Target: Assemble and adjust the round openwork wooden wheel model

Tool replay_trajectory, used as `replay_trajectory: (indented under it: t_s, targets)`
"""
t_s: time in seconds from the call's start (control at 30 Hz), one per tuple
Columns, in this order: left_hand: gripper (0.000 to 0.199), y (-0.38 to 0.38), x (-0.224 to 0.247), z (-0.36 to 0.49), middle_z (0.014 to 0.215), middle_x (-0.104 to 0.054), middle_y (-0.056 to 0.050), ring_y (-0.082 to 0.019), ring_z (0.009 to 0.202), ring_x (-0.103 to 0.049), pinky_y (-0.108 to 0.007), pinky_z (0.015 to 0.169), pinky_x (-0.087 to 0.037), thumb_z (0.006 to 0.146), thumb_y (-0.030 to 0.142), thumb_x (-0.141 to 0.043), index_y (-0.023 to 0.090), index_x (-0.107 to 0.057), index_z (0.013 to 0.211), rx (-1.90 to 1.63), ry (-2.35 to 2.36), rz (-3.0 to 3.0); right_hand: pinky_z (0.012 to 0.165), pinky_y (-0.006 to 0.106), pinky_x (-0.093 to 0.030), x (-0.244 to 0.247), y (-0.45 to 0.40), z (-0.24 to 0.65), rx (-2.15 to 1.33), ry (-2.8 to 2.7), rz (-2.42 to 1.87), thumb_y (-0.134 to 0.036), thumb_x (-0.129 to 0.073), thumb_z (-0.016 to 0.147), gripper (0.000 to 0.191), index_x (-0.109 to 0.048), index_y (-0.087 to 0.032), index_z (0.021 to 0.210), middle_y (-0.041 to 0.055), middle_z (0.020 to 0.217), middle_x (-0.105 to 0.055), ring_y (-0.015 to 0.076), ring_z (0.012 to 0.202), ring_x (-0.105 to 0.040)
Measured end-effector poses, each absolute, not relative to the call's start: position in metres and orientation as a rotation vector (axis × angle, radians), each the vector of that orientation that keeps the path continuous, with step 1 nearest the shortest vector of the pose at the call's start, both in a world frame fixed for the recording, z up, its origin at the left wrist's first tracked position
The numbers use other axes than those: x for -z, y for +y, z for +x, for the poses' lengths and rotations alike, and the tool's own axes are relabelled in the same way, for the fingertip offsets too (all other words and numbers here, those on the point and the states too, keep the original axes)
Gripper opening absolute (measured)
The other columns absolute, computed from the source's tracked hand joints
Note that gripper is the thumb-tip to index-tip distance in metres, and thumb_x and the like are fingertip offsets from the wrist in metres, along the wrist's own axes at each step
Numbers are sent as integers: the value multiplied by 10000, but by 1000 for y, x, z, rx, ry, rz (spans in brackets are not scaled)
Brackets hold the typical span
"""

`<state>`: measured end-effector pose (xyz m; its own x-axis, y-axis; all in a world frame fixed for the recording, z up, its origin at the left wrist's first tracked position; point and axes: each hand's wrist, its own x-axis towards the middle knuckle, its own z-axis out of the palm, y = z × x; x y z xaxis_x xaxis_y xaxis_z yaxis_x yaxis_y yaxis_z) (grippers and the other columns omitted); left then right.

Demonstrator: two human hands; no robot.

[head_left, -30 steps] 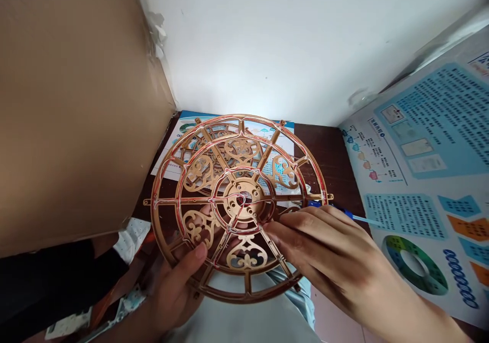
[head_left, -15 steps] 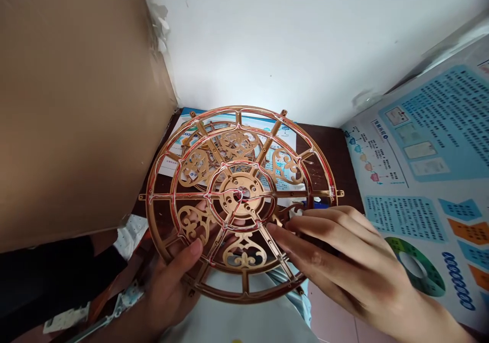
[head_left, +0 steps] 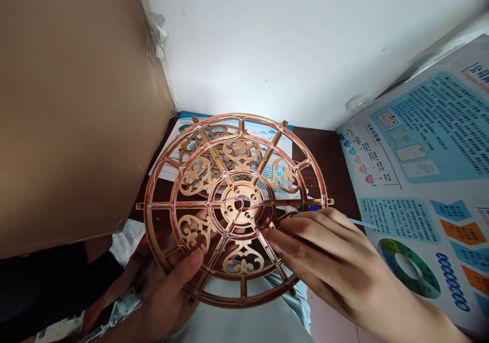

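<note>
A round, gold-coloured openwork frame (head_left: 242, 299) with rings, spokes and scroll ornaments is held up tilted. Red and white wires (head_left: 178, 221) run along its rings and loop through the central hub (head_left: 234, 216). My left hand (head_left: 171, 284) grips its lower left rim, the thumb in front and the fingers showing behind. My right hand (head_left: 332, 261) is closed at the lower right, its fingertips against the wiring by a spoke near the inner ring. Whatever is pinched there, and the thumb, is hidden. A thin pale strip (head_left: 361, 223) shows beyond the right hand.
Behind the frame, a similar gold frame (head_left: 187, 152) lies on printed sheets (head_left: 162, 170) on a dark brown table (head_left: 324, 149). Brown board (head_left: 76, 104) stands at left, a white wall (head_left: 267, 43) at the back, a printed poster (head_left: 420, 180) at right. A dark sleeve (head_left: 46, 287) shows lower left.
The frame and both hands sit slightly lower and further left in view. My right fingers have closed in a little over the spoke. The pale strip now shows behind the hand.
</note>
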<state>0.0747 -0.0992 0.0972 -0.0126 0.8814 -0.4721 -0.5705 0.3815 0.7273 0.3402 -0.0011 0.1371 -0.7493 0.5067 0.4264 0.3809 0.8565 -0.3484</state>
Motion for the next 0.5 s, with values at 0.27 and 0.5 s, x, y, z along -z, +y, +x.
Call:
replay_trajectory:
  t_s: [0.27, 0.5]
  targets:
    - [43, -106, -84, 70, 1288, -856, 19, -313, 1452, -669, -450, 1315, -457, 922, 374, -872, 366, -912, 909, -1185, 943, 242, 874, 348, -556, -144, -4, 342, -241, -2360, -706, -76, -579, 1086, 294, -695, -201, 1325, 60, 1059, -698, 194, 981, -702]
    - [334, -113, -75, 63, 1419, -800, -5, -346, 1526, -592, -488, 1306, -473, 946, 384, -839, 392, -854, 1279, -1138, 926, 212, 1241, 658, -500, -145, 4, 337, -468, -1926, -1114, -223, -666, 1040, 655, -421, -315, 1641, 197, 1627, -409, 456, 1584, -402]
